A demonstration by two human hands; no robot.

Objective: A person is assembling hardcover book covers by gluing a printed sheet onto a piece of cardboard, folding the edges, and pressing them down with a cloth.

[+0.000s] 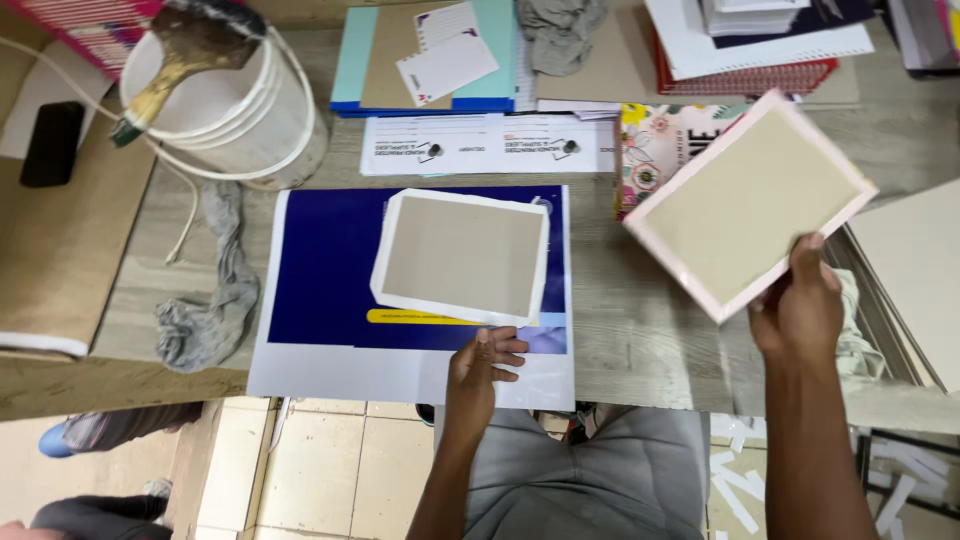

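My right hand (800,305) holds a grey board with a pink wrapped border (748,205), lifted and tilted above the right side of the wooden table (640,335). My left hand (483,362) rests on the lower edge of a large blue and white printed sheet (320,270), just below a second grey board with a white paper border (462,256) that lies flat on that sheet. The left fingers are curled against the sheet and hold nothing.
A white bucket (235,115) with a glue brush (185,55) across it stands at the back left. A grey rag (215,290) lies beside the sheet. Stacks of notebooks (760,45), paper forms (490,145) and blue card (425,60) line the back. A black phone (52,143) lies far left.
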